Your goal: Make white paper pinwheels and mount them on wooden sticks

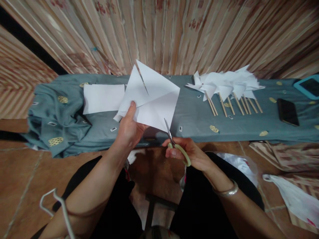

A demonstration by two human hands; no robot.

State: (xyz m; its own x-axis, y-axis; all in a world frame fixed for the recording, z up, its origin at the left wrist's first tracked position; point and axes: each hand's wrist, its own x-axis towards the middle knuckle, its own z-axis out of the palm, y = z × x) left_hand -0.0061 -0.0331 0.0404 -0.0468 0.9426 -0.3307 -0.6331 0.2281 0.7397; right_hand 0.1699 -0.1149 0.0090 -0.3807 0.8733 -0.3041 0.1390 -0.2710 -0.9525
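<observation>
My left hand point(131, 127) grips a square white sheet of paper point(159, 89) by its lower left part, thumb on top. Crease lines run across the sheet, and slits are cut in from its upper and left corners. In my right hand point(188, 151) is a pair of scissors point(184, 155) with pale green handles. Its blades meet the paper near the lower right corner. To the right, several paper pinwheels point(224, 84) on wooden sticks lie overlapping in a row.
A stack of white paper point(104, 98) lies left of my hands on the grey-green cloth point(199, 129) covering a narrow bench. A dark phone point(287, 112) and a blue-framed device point(309, 87) rest at the right end. Pleated curtains point(154, 36) hang behind. White plastic bags point(296, 196) are at lower right.
</observation>
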